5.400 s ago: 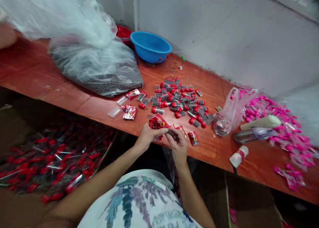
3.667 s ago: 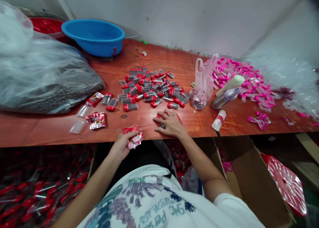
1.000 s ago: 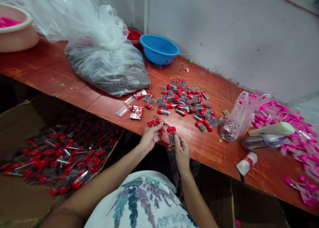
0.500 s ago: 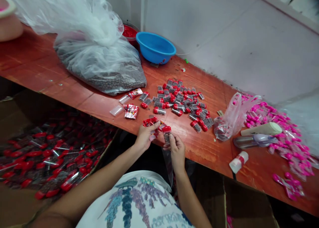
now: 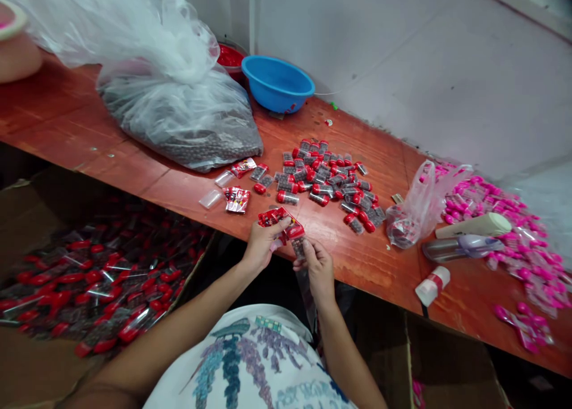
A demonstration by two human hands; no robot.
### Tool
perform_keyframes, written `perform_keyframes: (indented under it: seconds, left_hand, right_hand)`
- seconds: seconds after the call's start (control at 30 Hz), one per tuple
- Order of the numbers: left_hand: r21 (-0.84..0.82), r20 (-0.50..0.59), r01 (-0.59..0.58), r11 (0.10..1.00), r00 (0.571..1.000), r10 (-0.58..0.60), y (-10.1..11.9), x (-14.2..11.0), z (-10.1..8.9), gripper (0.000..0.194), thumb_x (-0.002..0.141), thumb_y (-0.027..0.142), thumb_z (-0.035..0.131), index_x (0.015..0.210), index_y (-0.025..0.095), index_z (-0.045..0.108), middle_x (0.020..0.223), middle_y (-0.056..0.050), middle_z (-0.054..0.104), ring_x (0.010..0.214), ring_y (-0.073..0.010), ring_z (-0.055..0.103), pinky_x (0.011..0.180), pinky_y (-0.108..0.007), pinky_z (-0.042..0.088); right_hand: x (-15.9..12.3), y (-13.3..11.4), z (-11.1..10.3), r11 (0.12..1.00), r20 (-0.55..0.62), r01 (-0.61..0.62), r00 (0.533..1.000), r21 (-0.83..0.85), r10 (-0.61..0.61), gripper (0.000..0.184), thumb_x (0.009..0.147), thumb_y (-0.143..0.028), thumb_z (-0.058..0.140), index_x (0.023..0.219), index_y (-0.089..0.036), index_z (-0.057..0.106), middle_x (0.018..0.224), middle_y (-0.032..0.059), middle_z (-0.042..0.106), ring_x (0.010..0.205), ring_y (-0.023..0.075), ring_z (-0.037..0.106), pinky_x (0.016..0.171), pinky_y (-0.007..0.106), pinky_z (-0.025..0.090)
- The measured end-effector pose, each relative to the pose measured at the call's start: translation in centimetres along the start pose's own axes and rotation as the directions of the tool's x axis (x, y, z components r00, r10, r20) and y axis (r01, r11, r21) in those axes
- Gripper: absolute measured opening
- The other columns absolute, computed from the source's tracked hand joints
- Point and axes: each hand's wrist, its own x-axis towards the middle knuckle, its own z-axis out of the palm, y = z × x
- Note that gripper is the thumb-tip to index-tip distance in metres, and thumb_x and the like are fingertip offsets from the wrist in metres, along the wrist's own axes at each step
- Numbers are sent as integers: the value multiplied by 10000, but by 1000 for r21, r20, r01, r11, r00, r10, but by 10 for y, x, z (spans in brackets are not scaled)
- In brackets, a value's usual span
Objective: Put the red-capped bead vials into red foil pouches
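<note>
Pinched between the thumb and fingers of my left hand point(image 5: 260, 243) are several red printed plastic wrappers point(image 5: 270, 217). My right hand point(image 5: 320, 268) is closed on a small clear bottle point(image 5: 298, 248) filled with dark beads. The bottle's top meets the right end of the wrappers; I cannot tell whether it is inside one or behind it. Both hands are at the front edge of the red-brown table point(image 5: 243, 221). Beyond them lies a heap of similar red-capped bottles point(image 5: 319, 180). Left of the hands rests a small stack of red wrappers point(image 5: 236, 199).
A knotted clear bag of dark beads point(image 5: 187, 129) and a blue basin point(image 5: 279, 84) stand behind. Pink items point(image 5: 500, 212), a small plastic bag point(image 5: 409, 215) and a white roll point(image 5: 432, 286) lie right. Below left, a box point(image 5: 196, 272) holds many red-capped bottles.
The bottle in my right hand has come up against the wrappers, and its red top now overlaps them. My left hand keeps its pinch. The view has shifted slightly.
</note>
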Motion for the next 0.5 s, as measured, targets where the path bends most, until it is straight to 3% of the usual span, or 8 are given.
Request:
perform_keyframes:
  seconds: [0.4,0.5]
  left_hand:
    - [100,85,25,995,996,-34,4,-11,2,356,534,239,836,808,140,631,720,-13,676,606,-158,639,589,-296,543]
    - [157,90,46,987,994,-61,5,-13,5,353,507,231,846,761,139,619,682,-7,665,590,-162,634,582,-300,543]
  right_hand:
    - [1,6,-6,999,14,26,1000,-19,-26,352,837,-464,547,1035,-191,650,706,-5,639,485,103,549,457,227,478]
    - [-2,5,-6,981,-7,136,990,-136,-138,322,855,-429,537,1056,-213,664,825,29,667,601,131,590,546,255,511]
